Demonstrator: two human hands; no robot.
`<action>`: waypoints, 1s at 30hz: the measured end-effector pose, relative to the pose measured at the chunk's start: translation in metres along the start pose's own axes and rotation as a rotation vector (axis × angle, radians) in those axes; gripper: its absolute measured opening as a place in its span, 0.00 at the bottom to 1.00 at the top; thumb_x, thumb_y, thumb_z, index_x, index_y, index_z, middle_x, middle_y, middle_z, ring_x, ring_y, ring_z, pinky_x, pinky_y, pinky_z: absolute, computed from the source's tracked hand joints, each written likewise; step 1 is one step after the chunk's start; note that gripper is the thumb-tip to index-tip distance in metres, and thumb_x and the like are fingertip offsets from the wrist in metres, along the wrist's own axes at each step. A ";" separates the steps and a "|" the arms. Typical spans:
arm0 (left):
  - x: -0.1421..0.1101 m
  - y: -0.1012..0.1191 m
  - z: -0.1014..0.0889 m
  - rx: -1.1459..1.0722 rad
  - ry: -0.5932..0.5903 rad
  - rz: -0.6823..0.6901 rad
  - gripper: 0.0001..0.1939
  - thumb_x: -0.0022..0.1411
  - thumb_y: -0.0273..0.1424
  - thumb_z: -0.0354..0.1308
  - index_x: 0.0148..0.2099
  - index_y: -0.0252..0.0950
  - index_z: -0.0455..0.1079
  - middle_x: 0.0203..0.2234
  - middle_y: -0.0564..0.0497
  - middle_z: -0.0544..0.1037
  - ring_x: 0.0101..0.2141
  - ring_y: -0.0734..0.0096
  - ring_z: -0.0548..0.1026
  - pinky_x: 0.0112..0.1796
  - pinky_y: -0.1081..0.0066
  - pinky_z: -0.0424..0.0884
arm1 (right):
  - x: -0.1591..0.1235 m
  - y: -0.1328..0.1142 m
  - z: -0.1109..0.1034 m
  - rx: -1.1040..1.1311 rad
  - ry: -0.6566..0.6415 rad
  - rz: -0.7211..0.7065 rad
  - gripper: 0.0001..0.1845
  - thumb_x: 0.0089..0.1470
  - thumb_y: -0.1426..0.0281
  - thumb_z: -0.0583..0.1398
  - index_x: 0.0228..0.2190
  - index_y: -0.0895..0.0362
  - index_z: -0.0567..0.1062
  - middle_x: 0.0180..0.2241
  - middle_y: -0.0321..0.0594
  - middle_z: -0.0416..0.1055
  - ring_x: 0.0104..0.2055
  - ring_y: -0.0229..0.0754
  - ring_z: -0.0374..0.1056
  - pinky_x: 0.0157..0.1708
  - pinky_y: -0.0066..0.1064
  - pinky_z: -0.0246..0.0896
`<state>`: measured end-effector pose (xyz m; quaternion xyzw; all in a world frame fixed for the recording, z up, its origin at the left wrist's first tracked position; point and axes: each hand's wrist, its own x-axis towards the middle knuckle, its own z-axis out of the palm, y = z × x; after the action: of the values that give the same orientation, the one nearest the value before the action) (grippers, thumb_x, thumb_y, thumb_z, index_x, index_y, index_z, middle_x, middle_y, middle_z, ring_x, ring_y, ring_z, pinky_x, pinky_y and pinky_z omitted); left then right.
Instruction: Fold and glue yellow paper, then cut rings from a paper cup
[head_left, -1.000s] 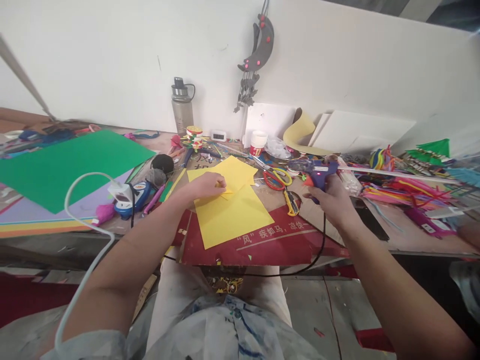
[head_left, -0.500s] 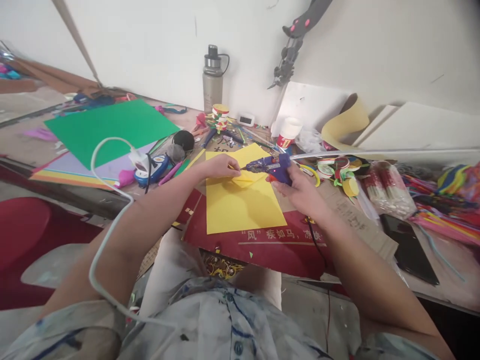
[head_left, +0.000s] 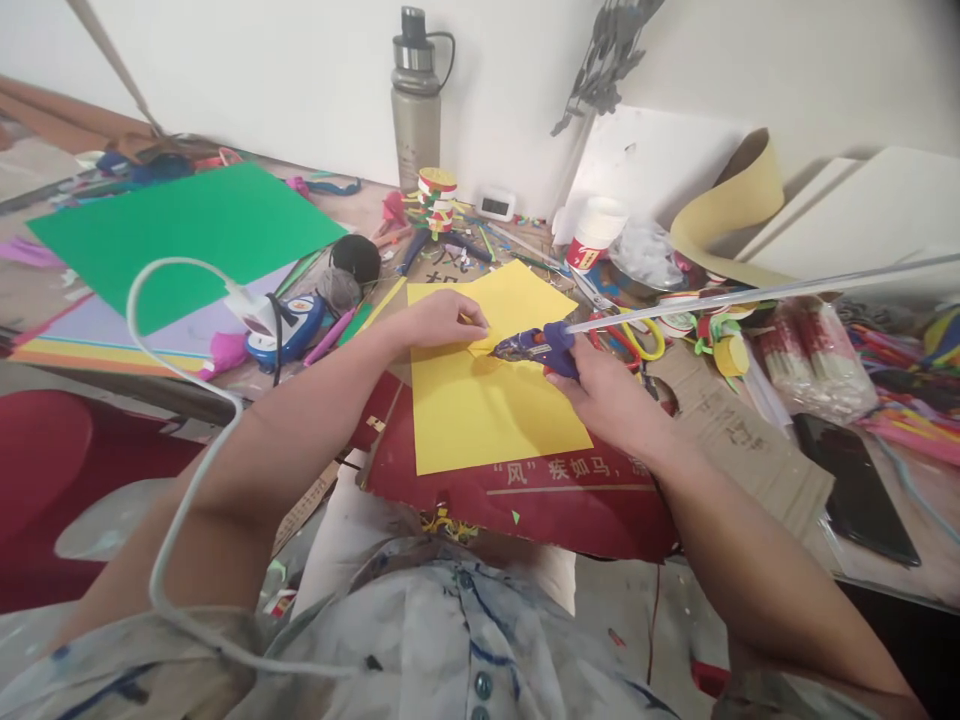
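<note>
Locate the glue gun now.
In the head view, the glue gun is just right of centre in the right hand, its nozzle near the left hand over yellow paper.

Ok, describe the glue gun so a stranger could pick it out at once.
Find the red board low in the centre of the view, then the yellow sheets lying partly on it. Over their right side, in the right grip, is the blue-purple glue gun, aimed left. Unlike the scissors near it, it has a long clear stick running out of its back.
</note>
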<state>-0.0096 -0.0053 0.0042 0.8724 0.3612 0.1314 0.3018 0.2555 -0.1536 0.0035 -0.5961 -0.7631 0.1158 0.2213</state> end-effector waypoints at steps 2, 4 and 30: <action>0.002 -0.002 0.001 0.006 -0.008 0.006 0.15 0.63 0.36 0.61 0.45 0.36 0.87 0.42 0.49 0.89 0.42 0.65 0.83 0.47 0.68 0.74 | 0.001 -0.001 0.005 -0.004 0.001 0.008 0.26 0.65 0.64 0.61 0.61 0.58 0.72 0.48 0.58 0.82 0.52 0.67 0.78 0.53 0.56 0.73; 0.003 -0.002 0.001 -0.005 -0.012 0.006 0.15 0.63 0.36 0.62 0.45 0.36 0.87 0.41 0.49 0.89 0.41 0.66 0.83 0.47 0.69 0.74 | 0.003 -0.003 0.010 0.003 0.015 -0.007 0.26 0.64 0.65 0.60 0.61 0.57 0.72 0.48 0.57 0.82 0.53 0.66 0.78 0.54 0.55 0.72; 0.005 -0.003 0.000 -0.024 0.000 0.039 0.14 0.61 0.37 0.65 0.42 0.36 0.87 0.40 0.47 0.89 0.41 0.65 0.83 0.47 0.68 0.74 | 0.001 -0.032 0.006 -0.176 -0.030 0.099 0.31 0.67 0.66 0.57 0.68 0.62 0.68 0.53 0.61 0.81 0.52 0.64 0.78 0.51 0.51 0.73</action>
<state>-0.0080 -0.0001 0.0029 0.8756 0.3427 0.1414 0.3097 0.2247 -0.1608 0.0126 -0.6484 -0.7432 0.0678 0.1507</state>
